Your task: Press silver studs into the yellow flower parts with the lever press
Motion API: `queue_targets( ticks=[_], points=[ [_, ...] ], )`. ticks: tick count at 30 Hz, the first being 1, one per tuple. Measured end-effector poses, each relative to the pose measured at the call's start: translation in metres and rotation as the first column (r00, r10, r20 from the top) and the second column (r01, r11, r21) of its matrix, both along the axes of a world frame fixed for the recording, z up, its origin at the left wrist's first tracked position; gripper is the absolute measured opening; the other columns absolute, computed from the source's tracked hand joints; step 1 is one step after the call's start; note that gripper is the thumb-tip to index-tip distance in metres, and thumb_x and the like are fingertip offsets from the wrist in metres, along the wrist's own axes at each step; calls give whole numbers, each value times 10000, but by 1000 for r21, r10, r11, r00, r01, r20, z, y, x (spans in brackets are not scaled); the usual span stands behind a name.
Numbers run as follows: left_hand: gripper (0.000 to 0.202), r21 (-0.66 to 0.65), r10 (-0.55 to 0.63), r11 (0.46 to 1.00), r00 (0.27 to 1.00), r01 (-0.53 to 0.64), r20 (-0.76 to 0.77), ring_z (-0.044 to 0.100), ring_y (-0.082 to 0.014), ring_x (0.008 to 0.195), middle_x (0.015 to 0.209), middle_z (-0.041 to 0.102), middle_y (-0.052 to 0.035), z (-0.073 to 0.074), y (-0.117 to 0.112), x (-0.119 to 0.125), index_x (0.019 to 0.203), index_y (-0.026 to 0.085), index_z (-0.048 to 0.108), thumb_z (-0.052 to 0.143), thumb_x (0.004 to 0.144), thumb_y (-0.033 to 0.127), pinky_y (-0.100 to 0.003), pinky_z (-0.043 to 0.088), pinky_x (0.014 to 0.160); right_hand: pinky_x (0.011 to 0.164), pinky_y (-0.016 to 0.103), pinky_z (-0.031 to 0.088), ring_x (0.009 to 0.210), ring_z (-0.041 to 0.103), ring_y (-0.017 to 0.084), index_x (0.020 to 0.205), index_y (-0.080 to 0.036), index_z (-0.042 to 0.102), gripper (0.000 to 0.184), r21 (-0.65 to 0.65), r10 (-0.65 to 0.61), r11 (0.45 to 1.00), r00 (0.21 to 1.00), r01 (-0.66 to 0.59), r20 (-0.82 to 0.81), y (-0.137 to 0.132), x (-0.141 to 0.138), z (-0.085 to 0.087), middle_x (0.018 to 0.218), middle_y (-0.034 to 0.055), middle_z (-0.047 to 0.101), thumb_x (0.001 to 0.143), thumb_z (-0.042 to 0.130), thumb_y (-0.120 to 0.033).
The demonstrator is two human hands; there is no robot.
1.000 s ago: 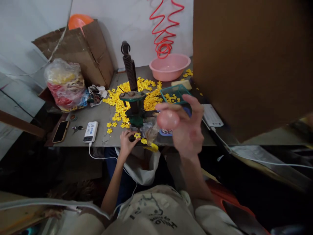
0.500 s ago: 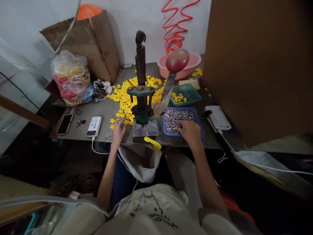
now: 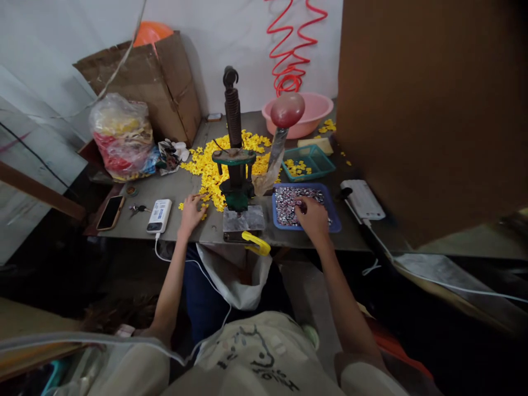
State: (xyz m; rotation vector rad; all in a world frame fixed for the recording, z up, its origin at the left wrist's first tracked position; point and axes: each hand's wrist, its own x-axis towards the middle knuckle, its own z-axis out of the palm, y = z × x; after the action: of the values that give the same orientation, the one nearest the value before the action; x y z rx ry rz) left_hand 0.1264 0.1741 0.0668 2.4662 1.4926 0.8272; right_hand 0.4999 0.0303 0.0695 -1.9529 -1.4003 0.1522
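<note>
A green hand press (image 3: 236, 171) stands at the table's front edge, its lever with a pink knob (image 3: 287, 109) raised to the right. My left hand (image 3: 191, 212) rests on the table among loose yellow flower pieces (image 3: 212, 175) left of the press, fingers curled over them. My right hand (image 3: 312, 215) reaches into a blue tray (image 3: 335, 221) of small shiny metal parts, fingertips pinched down among them. What the fingers hold is too small to make out.
A teal basket (image 3: 317, 158) with yellow pieces and a pink basin (image 3: 322, 108) sit behind the tray. A power bank (image 3: 159, 215), keys and a phone (image 3: 109, 212) lie at the left. A cardboard box (image 3: 153, 85), a plastic bag (image 3: 121, 135) and a white bag (image 3: 234, 276) hanging under the edge are nearby.
My right hand let go of the pink knob, which swung up, and dropped into the blue tray. My left hand moved from the press base leftward to the yellow pieces.
</note>
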Motion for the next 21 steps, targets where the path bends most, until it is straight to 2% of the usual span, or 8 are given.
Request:
queue_targets(
  ticks=[3, 6, 9, 13, 17, 21],
  points=[
    [447, 45, -117, 992, 993, 117, -6, 429, -294, 1308, 1383, 497, -132, -1, 9, 25, 1325, 208, 559, 565, 902, 353, -452, 352, 1108, 915, 408, 478, 988, 644, 274, 1075, -147, 668, 320, 10, -9, 1000, 1000, 8, 22, 1, -3, -1, 1107, 152, 697, 858, 456, -250],
    [349, -9, -243, 970, 969, 242, -40, 404, -303, 1337, 1378, 508, -142, -8, 23, 56, 1201, 184, 627, 577, 888, 332, -451, 354, 1109, 937, 416, 472, 1008, 639, 277, 1074, -145, 665, 328, 9, 10, 1000, 1000, -10, 14, -1, -3, -2, 1117, 155, 694, 879, 434, -272],
    [251, -43, -234, 972, 971, 232, -50, 455, -299, 1291, 1344, 538, -156, -12, 31, 65, 1091, 158, 656, 547, 885, 250, -445, 390, 1077, 937, 418, 472, 1001, 638, 277, 1068, -149, 667, 326, 2, 20, 1000, 1000, -20, 7, -4, -2, -3, 1103, 155, 697, 883, 428, -271],
    [245, -16, -195, 981, 980, 195, -39, 483, -269, 1262, 1303, 576, -130, -6, 24, 37, 1092, 171, 645, 540, 873, 204, -431, 390, 1075, 919, 413, 477, 1001, 636, 275, 1085, -163, 668, 307, -16, 24, 1000, 1000, -24, -1, -5, 0, -5, 1090, 140, 701, 860, 483, -259],
    [221, -69, -66, 996, 995, 60, -80, 551, -273, 1155, 1195, 646, -98, 1, 7, -3, 1031, 191, 668, 524, 864, 182, -444, 424, 1026, 866, 403, 491, 929, 649, 264, 1077, -174, 687, 294, -58, 37, 998, 999, -38, -15, -1, 4, -7, 1059, 120, 708, 825, 592, -292],
    [393, -76, -32, 997, 997, 26, -73, 568, -267, 1153, 1240, 636, -89, 6, -8, -20, 1148, 211, 652, 503, 805, 90, -434, 420, 1044, 828, 374, 501, 836, 657, 234, 1017, -165, 714, 249, -47, 83, 995, 995, -86, -61, 1, 7, -10, 1005, 110, 719, 805, 610, -243]
  ],
)
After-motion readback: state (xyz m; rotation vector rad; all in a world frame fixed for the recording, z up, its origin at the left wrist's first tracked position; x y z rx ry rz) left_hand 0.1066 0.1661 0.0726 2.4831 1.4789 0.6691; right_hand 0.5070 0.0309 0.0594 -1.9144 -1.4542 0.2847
